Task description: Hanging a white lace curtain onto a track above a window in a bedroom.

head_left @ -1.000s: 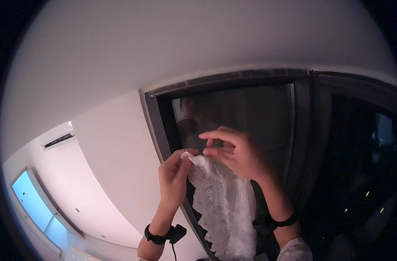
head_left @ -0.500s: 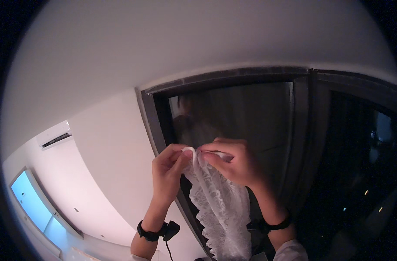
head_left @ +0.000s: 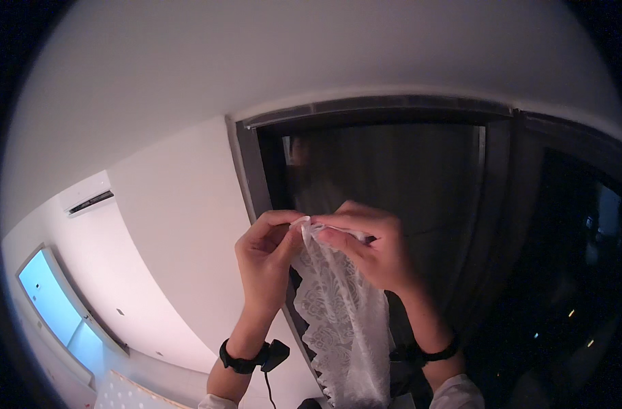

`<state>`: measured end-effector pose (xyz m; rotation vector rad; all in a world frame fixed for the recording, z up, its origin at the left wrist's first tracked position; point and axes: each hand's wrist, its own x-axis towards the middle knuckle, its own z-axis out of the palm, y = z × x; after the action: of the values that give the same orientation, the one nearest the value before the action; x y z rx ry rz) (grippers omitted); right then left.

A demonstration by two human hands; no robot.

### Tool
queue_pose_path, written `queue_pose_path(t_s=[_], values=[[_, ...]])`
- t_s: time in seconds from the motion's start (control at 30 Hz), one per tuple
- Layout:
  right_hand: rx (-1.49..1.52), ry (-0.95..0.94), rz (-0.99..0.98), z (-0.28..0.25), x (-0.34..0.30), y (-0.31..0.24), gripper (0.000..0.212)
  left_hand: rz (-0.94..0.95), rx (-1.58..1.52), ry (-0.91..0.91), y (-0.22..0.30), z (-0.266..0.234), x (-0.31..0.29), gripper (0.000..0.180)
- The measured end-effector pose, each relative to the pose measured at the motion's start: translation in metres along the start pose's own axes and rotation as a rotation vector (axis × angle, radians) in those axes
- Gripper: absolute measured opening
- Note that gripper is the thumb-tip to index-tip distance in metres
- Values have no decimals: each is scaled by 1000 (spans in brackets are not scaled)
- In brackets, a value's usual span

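1. So the white lace cloth (head_left: 341, 320) is up in front of the person, in front of the dark window (head_left: 406, 184), with its top edge bunched in a small fold between both hands.
2. Left hand (head_left: 264, 262): fingers pinched on the left side of that fold, thumb on the near side. Pretty clear grip.
3. Right hand (head_left: 375, 249): thumb and index finger closed on the same top edge, just right of the other pinch. The two sets of fingers look about touching; can't tell if they actually do.
4. Done as far as I can see: top edge gathered and held by both hands, the rest hanging down in long loose folds, scalloped border on the left.
5. Not done: the fold isn't fixed to anything visible, and the top bar of the window frame (head_left: 392, 108) is well above and apart from it. I'd call it midway through handling that edge, tbh.
6. Can't judge the bottom end, it runs off the near side. Anything tucked inside the fold is hidden too.
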<state>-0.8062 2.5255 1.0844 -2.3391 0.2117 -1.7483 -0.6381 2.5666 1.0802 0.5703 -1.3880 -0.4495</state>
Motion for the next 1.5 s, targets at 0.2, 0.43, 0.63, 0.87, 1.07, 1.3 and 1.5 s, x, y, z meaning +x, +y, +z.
queue_pose_path(t_s=[0.2,0.43,0.63,0.87,1.07,1.3,1.5], values=[[128,15,-41,0,15,-1,21,231,87,88,7,10,4,9],[83,33,-21,-3,28,-9,17,181,61,123,15,14,6,12],[-6,90,-110,10,46,-8,15,190,35,140,17,6,20,16],[-13,239,-215,12,88,11,15,341,137,285,17,7,72,10],[-156,297,-253,28,126,9,16,572,440,407,25,-6,109,9],[-269,408,-342,35,133,19,12,727,551,490,21,-2,114,6],[-216,459,-397,35,134,22,16,795,613,542,17,-1,116,5]])
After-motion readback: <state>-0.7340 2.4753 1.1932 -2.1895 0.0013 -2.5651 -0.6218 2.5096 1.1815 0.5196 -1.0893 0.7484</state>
